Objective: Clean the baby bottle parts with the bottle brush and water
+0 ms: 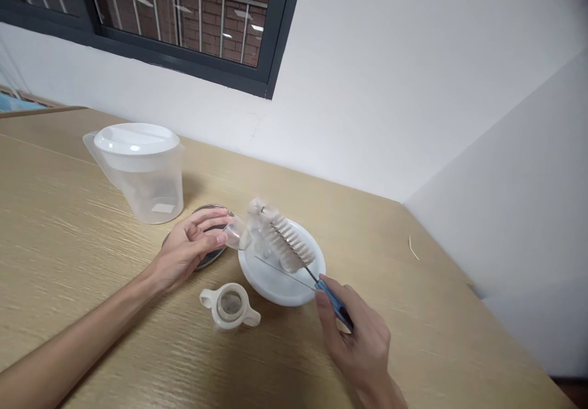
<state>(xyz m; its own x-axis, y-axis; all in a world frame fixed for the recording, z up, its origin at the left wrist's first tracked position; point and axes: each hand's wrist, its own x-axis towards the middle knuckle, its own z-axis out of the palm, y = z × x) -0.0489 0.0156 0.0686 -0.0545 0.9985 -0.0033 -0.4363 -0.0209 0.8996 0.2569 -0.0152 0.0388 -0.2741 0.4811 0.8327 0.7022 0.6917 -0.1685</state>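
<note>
My left hand (pixel 195 243) pinches a small clear cup-like piece (pixel 236 234) between thumb and fingers, its open end turned toward the brush. The blue handle of a white bristle brush (pixel 294 247) is gripped in my right hand (pixel 356 329). The bristles slant up and left over a white bowl (pixel 282 292), their tip close to the clear piece; whether they touch is unclear. A thin wire runs from the handle over the bowl. In front of the bowl, a two-handled cream bottle (pixel 230 307) stands upright with its mouth uncovered.
A translucent pitcher (pixel 149 182) with a white lid stands at the back left. Behind my left hand lies a round dark dish (pixel 206 261), partly hidden. A thin pale strip (pixel 413 248) lies at the right. The wall and a barred window (pixel 184 17) are behind the table.
</note>
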